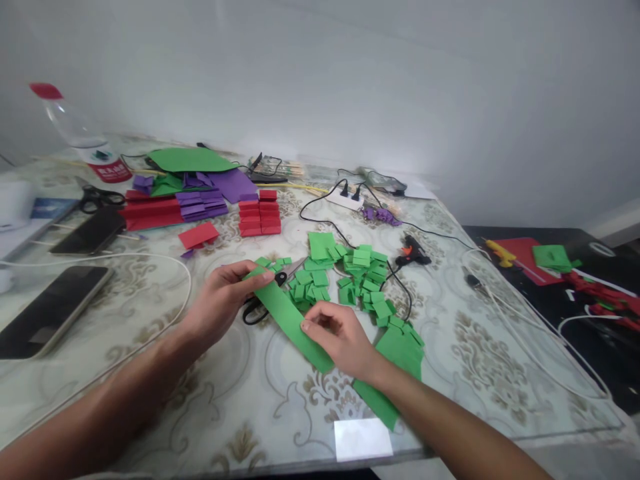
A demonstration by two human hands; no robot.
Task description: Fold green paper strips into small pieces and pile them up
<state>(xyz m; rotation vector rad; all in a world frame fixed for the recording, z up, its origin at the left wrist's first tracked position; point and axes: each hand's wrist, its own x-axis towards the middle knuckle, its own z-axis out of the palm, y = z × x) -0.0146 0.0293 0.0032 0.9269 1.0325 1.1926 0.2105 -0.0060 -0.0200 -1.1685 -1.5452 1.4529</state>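
A long green paper strip (289,315) lies slanted above the table, held at both ends. My left hand (223,300) pinches its far end, fingers closed on it. My right hand (345,340) grips its near part with thumb and fingers pressed together. Black-handled scissors (260,303) lie under the strip, partly hidden by it. Just beyond my hands sits a pile of several small green paper pieces (350,277). More green strips (395,360) lie under my right wrist.
Red pieces (260,213), purple pieces (200,203) and a green sheet (190,160) lie at the back. Two phones (50,310) and another pair of scissors (100,198) are left. A black glue gun (411,252), power strip (345,198) and cables are right. A bottle (85,137) stands far left.
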